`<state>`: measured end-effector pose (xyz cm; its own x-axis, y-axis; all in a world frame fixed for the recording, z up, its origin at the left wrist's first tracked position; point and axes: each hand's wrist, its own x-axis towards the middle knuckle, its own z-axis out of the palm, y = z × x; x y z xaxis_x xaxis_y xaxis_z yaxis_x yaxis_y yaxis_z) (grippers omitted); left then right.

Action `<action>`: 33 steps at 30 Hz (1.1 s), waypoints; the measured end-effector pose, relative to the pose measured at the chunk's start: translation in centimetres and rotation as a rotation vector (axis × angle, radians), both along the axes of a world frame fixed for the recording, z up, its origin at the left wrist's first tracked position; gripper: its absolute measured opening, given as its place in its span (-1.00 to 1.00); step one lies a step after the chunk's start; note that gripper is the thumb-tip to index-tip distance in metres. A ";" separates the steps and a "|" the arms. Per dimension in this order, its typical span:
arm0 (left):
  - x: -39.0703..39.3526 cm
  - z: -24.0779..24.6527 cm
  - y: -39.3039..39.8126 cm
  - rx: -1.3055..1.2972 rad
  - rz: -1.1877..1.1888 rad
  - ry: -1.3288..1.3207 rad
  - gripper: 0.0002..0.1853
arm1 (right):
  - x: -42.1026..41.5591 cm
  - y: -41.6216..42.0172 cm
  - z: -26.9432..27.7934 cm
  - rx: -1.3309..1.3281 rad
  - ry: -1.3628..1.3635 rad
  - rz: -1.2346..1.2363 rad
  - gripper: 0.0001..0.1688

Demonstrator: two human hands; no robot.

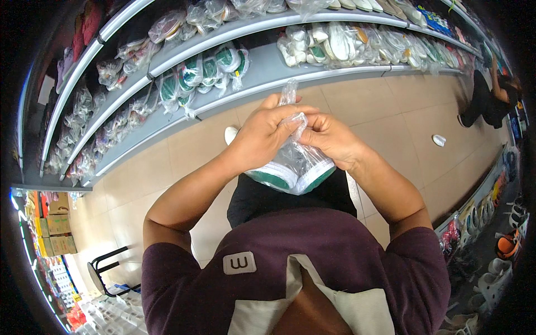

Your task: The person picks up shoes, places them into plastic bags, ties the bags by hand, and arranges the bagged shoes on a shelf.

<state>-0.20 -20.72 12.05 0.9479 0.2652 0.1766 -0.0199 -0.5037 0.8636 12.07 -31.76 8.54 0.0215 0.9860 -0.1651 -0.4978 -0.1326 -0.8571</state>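
A pair of white shoes with green soles (pixel 295 178) hangs inside a clear plastic bag (pixel 299 154) before my body. My left hand (pixel 260 136) grips the gathered neck of the bag from the left, its fingers reaching across the twisted plastic. On the other side, my right hand (pixel 331 136) pinches the same plastic just below the neck. The bag's loose end (pixel 289 88) sticks up beyond my fingers. Both soles face toward me, and the uppers are mostly hidden by the plastic and my hands.
Ahead, a lower grey shelf (pixel 264 63) carries bagged green-soled shoes (pixel 205 69) and bagged white shoes (pixel 339 44). A white item (pixel 439 140) lies on the tiled floor (pixel 389 104). At right, another person (pixel 494 98) is by the racks. A stool (pixel 109 270) and cardboard boxes (pixel 58 234) are at left.
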 end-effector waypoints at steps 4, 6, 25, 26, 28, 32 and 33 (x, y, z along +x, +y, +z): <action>0.8 0.0 0.1 0.009 -0.038 0.013 -0.69 | 0.3 -0.1 -0.2 -0.011 0.053 -0.028 -0.76; 1.2 0.1 0.2 0.032 -0.071 -0.006 -0.66 | 0.2 -0.1 -0.2 0.015 0.075 -0.081 -0.75; 1.8 -0.9 0.4 -0.589 -0.020 0.056 -0.55 | 0.6 -0.1 0.1 0.108 0.291 -0.133 -0.78; 1.9 -0.9 0.4 -0.568 -0.014 0.052 -0.56 | 0.6 -0.2 0.1 0.119 0.258 -0.116 -0.80; 2.3 -0.9 0.2 -0.527 -0.007 0.040 -0.56 | 0.7 -0.3 0.1 0.139 0.187 -0.083 -0.82; 2.5 -1.5 0.4 -0.521 -0.011 0.066 -0.59 | 0.0 -0.3 0.2 0.072 0.003 -0.173 -0.86; 2.5 -1.6 0.6 -0.502 -0.014 0.067 -0.61 | -0.1 -0.2 0.3 0.046 -0.041 -0.174 -0.87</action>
